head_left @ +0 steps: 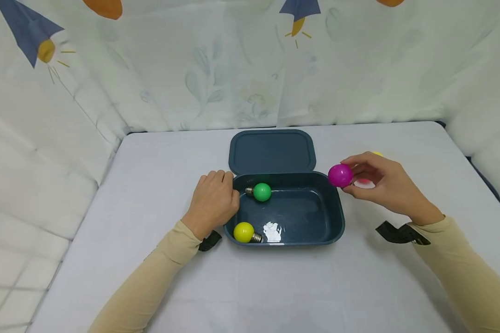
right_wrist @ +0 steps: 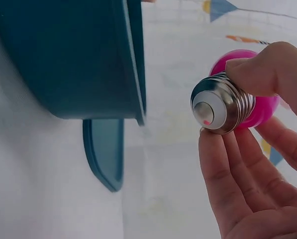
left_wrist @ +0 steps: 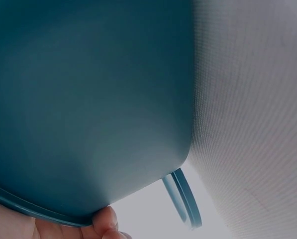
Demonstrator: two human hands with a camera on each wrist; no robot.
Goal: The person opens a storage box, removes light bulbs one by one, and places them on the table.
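A dark blue plastic box [head_left: 293, 210] stands on the table with its top uncovered. My left hand [head_left: 214, 201] grips its left rim; in the left wrist view, fingertips [left_wrist: 104, 219] curl over the rim beside the outer wall. Inside lie a green light bulb [head_left: 262, 192] near the back left and a yellow light bulb [head_left: 243, 232] at the front left corner. Just off the box's right back corner, my right hand [head_left: 385, 187] pinches a magenta light bulb [head_left: 340, 175] between thumb and fingers. Its silver screw base [right_wrist: 225, 103] points toward the right wrist camera.
Flat behind the box lies its matching lid [head_left: 272, 151]. A red object [head_left: 363, 181] and a yellow one [head_left: 378, 153] show partly behind my right hand. White cloth covers the table [head_left: 275, 286]; a patterned curtain [head_left: 233, 64] hangs along the back.
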